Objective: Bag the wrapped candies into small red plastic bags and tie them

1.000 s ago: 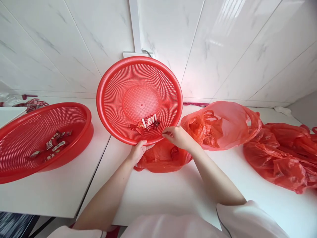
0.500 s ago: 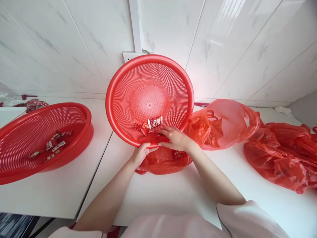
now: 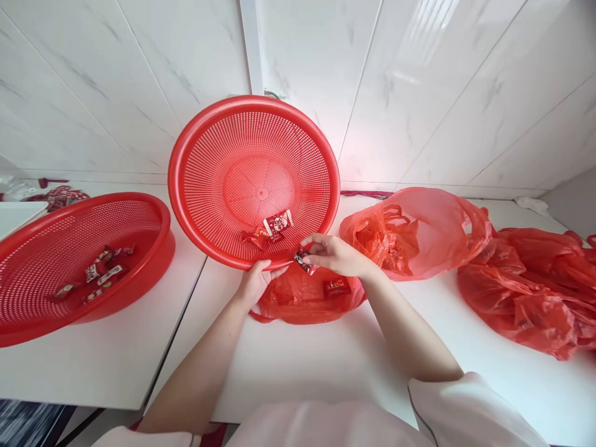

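A round red plastic basket (image 3: 254,133) is tipped toward me, its near rim gripped by my left hand (image 3: 255,284). Low on its inside wall lie a dark red and white packet (image 3: 278,222) and a red wrapped candy (image 3: 255,238). Between the thumb and fingers of my right hand (image 3: 333,254) is a small dark wrapped candy (image 3: 305,261), just outside the basket's rim. Below both hands an open red plastic bag (image 3: 298,304) lies on the table, with a red packet (image 3: 336,287) in it.
At left, another red basket (image 3: 153,273) holds several wrapped candies (image 3: 105,264). Red plastic bags (image 3: 433,230) lie to the right, with a larger crumpled heap (image 3: 526,292) beyond. A tiled wall (image 3: 419,93) stands behind the white table (image 3: 298,372).
My right hand has come out of the basket with a small wrapped candy. The basket and my left hand have shifted left, uncovering more of the bag and the packet inside.
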{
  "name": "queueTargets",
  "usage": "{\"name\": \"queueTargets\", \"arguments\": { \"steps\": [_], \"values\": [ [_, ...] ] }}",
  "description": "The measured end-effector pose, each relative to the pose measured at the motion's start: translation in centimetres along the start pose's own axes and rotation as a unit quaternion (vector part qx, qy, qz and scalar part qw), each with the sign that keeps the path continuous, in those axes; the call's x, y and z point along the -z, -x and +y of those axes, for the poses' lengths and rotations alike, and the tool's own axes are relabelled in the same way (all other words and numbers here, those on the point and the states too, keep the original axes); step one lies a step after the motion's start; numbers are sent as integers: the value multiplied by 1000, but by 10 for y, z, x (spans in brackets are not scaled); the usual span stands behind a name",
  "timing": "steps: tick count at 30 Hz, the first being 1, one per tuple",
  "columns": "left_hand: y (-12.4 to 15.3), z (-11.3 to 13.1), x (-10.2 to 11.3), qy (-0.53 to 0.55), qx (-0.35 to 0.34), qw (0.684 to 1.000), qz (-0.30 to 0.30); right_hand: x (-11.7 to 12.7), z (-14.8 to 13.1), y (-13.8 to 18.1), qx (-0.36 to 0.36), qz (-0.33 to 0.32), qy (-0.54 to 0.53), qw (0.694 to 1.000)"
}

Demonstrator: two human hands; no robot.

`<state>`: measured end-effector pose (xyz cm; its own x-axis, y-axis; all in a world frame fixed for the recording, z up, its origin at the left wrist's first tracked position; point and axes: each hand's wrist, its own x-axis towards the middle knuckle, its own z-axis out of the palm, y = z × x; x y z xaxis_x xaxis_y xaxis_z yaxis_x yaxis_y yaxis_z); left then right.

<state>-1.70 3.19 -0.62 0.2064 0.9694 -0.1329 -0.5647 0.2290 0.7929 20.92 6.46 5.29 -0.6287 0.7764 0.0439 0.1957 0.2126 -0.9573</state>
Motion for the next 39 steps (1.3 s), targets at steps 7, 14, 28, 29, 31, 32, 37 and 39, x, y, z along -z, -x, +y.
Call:
{"name": "queueTargets", "arguments": {
  "steps": [7, 14, 28, 29, 31, 32, 37, 39],
  "values": [
    [-1, 1, 0, 17, -2, 1000, 2, 3, -2, 3, -15, -116, 113, 987],
    [-1, 1, 2, 4, -8, 1000, 8, -9, 3, -4, 45, 110, 296, 948],
    [14, -9, -7, -61, 60, 995, -45, -34, 16, -13, 102, 54, 371, 921],
    [13, -10, -6, -59, 61, 996, -41, -34, 16, -13, 102, 49, 356, 927],
    [11, -10, -5, -49, 57, 997, -36, -31, 15, -12, 110, 42, 311, 943],
    [10, -10, -5, -44, 52, 997, -34, -29, 14, -11, 112, 41, 282, 952],
    [5, -4, -1, -31, 26, 999, -26, -19, 15, -12, 17, 110, 23, 993],
    [3, -1, 1, -30, 19, 999, -27, -16, 16, -13, -36, 96, -121, 987]
  ]
}}
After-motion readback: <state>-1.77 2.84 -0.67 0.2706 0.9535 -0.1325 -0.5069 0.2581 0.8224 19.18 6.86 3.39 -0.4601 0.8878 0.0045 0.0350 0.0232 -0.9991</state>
